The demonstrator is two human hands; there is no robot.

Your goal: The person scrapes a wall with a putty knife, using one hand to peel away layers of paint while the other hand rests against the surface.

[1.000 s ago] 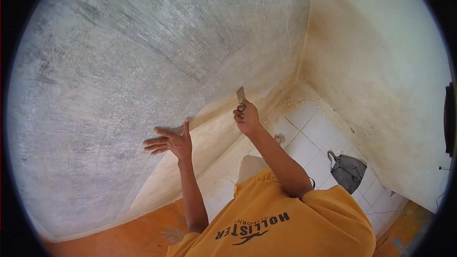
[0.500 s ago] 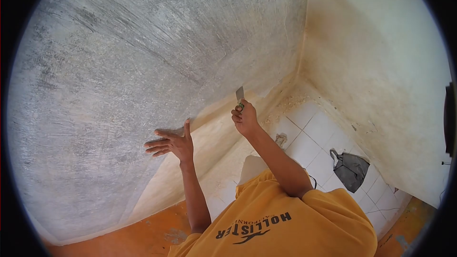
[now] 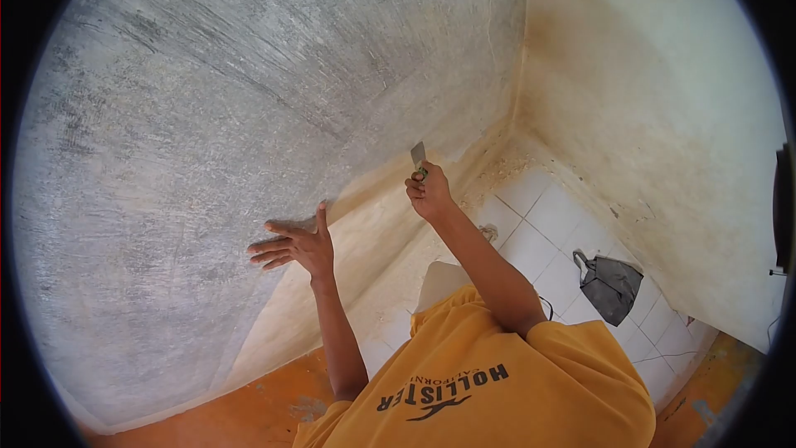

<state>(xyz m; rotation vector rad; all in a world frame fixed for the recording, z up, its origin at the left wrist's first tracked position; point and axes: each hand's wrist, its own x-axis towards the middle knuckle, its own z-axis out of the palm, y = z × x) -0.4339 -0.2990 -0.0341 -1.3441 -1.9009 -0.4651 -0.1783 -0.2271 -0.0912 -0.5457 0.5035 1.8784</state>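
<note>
My left hand (image 3: pixel 303 245) rests against the grey scraped wall (image 3: pixel 191 149), its fingers spread and nothing in it. To the right, my right hand (image 3: pixel 429 192) is wrapped round the handle of a putty knife (image 3: pixel 418 153). The thin metal blade points up, at or very close to the wall near the lower border of the grey area. Most of the handle is hidden by my fingers; a bit of green shows. Below that border runs a cream-coloured band of wall (image 3: pixel 290 307).
A dark grey bag (image 3: pixel 612 289) lies on the white tiled floor (image 3: pixel 555 217) at the right. Crumbs of debris (image 3: pixel 516 164) are scattered by the wall corner. A stained cream wall (image 3: pixel 630 99) rises on the right. Orange floor (image 3: pixel 249 406) shows at the bottom left.
The putty knife and my right hand sit slightly higher in view, with little other movement. My left hand stays spread on the wall. The view has shifted a little.
</note>
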